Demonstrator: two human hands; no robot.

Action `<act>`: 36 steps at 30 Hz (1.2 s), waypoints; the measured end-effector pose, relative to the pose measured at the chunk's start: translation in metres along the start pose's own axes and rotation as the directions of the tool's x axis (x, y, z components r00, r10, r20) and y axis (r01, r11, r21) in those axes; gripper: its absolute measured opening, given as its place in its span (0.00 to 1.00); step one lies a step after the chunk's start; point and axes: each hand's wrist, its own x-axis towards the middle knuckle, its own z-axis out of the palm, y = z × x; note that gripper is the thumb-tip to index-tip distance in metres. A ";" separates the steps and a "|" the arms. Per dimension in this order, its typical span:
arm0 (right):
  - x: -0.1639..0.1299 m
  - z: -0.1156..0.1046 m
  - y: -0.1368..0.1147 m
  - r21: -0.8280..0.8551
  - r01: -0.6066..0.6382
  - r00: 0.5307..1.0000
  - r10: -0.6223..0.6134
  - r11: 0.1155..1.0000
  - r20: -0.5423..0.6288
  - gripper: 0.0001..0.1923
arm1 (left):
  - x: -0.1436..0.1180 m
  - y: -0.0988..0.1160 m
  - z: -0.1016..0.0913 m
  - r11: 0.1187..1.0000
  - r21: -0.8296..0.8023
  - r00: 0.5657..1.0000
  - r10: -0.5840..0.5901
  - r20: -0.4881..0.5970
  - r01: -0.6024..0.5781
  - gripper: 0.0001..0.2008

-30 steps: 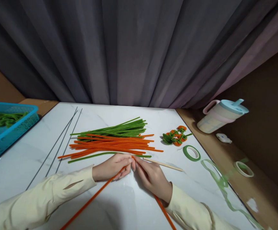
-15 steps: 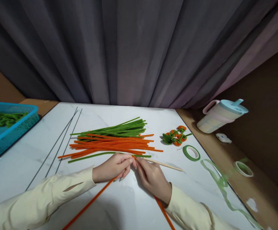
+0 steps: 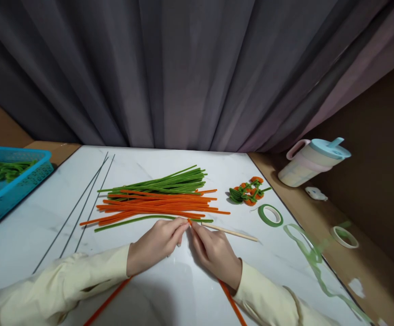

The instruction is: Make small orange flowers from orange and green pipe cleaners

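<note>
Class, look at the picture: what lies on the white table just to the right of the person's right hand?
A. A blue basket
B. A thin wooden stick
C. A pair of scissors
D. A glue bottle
B. A thin wooden stick lies on the white table, running rightward from beside the right hand, towards the green tape roll.
</note>
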 end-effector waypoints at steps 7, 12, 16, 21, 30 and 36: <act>0.003 -0.003 -0.002 0.029 -0.020 1.000 0.020 0.999 0.003 0.10 | -0.008 -0.005 0.006 0.951 0.267 0.987 0.157 0.017 -0.156 0.11; 0.005 -0.004 -0.004 0.040 -0.020 1.000 0.019 0.999 0.018 0.10 | -0.012 -0.019 0.011 0.818 0.476 0.927 0.374 -0.013 -0.323 0.15; 0.005 -0.004 -0.005 0.036 -0.022 0.999 0.021 0.999 0.024 0.10 | -0.015 -0.027 0.013 0.664 0.619 0.836 0.548 -0.021 -0.420 0.16; 0.005 -0.004 -0.004 0.029 0.007 0.999 -0.009 1.000 0.052 0.10 | -0.017 -0.031 0.014 0.520 0.710 0.782 0.619 0.070 -0.476 0.19; 0.005 -0.005 -0.002 0.006 0.084 0.991 -0.084 0.996 0.107 0.11 | -0.017 -0.026 0.011 0.430 0.756 0.793 0.580 0.189 -0.494 0.22; 0.006 -0.006 -0.001 -0.005 0.146 0.984 -0.145 0.989 0.100 0.12 | -0.017 -0.019 0.007 0.458 0.747 0.847 0.462 0.262 -0.481 0.24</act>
